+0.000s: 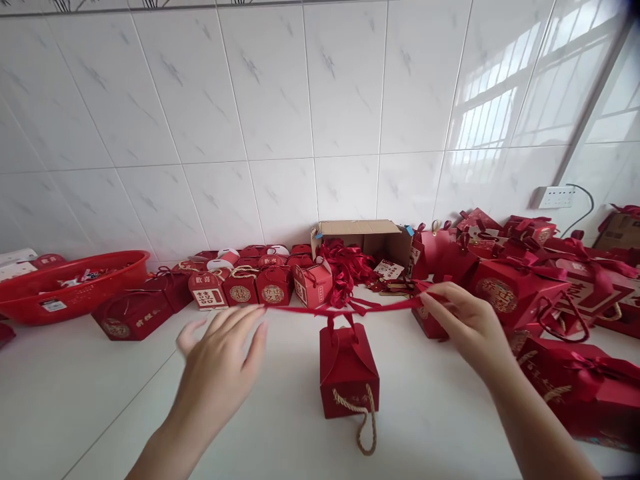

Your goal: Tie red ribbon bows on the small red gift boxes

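A dark red gift box [350,360] stands on the white counter between my hands, a tan rope handle [370,427] hanging down its front. Through its top runs a red ribbon [305,310], stretched out almost level to both sides above the box. My left hand [225,353] pinches the ribbon's left end between its fingers. On the other side, my right hand [463,327] grips the right end between thumb and fingers. Both hands are apart from the box itself.
A red plastic basin [75,287] with small wrapped items stands at the left. Small red boxes [243,285] line the wall. Behind the gift box, an open cardboard carton [357,228] spills red ribbons [350,263]. Ribboned boxes [520,287] crowd the right.
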A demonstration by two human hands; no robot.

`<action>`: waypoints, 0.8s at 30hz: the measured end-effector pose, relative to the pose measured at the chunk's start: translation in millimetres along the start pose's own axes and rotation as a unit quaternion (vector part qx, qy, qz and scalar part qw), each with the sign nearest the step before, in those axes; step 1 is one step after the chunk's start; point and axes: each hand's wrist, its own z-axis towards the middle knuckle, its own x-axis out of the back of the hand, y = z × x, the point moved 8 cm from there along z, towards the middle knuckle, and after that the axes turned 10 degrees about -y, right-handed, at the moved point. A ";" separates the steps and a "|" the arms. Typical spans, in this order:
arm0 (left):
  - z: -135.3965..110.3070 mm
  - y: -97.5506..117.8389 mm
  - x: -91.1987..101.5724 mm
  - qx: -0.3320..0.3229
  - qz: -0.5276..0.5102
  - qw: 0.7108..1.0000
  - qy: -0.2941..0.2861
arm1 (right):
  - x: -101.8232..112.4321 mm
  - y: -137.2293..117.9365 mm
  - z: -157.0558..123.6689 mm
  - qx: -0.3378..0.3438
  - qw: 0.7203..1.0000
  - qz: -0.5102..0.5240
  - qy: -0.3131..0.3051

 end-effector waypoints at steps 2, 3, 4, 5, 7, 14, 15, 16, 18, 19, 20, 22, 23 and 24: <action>-18.7 -27.6 -14.6 0.049 0.016 0.998 -0.042 | 10.1 29.4 -14.3 -0.086 0.994 -0.058 -0.027; -27.7 -41.6 -23.4 0.078 0.016 0.994 -0.069 | 15.2 44.6 -22.0 -0.129 0.987 -0.091 -0.032; -36.2 -54.8 -33.6 0.108 0.010 0.989 -0.104 | 19.3 59.3 -29.5 -0.170 0.977 -0.124 -0.039; -44.1 -66.4 -44.0 0.135 0.003 0.981 -0.141 | 21.9 73.1 -36.5 -0.206 0.965 -0.154 -0.048; -56.4 -80.8 -62.7 0.167 -0.011 0.963 -0.210 | 22.7 95.0 -46.6 -0.254 0.945 -0.193 -0.076; -38.1 -41.1 -67.4 0.098 -0.068 0.982 -0.147 | 3.3 68.9 -27.8 -0.159 0.968 -0.187 -0.054; -31.3 -28.5 -67.1 0.077 -0.107 0.982 -0.133 | -8.6 58.6 -23.4 -0.141 0.974 -0.158 -0.075; -24.5 -15.4 -68.6 0.055 -0.160 0.977 -0.129 | -23.8 48.6 -19.9 -0.124 0.978 -0.123 -0.112; -12.6 6.4 -76.4 0.036 -0.267 0.953 -0.137 | -57.6 32.1 -17.4 -0.101 0.973 -0.056 -0.200; -7.7 15.8 -82.0 0.031 -0.313 0.938 -0.145 | -74.0 26.8 -18.2 -0.096 0.965 -0.027 -0.243; -3.9 24.1 -88.9 0.029 -0.357 0.920 -0.158 | -88.3 23.7 -19.5 -0.093 0.956 0.000 -0.278; 0.4 36.6 -105.2 0.037 -0.425 0.883 -0.195 | -108.8 25.4 -21.7 -0.102 0.942 0.044 -0.317; 1.0 40.6 -113.1 0.046 -0.446 0.868 -0.215 | -115.7 29.9 -22.6 -0.116 0.936 0.065 -0.326; 1.0 42.9 -119.8 0.056 -0.458 0.856 -0.232 | -121.3 36.2 -23.7 -0.136 0.929 0.087 -0.334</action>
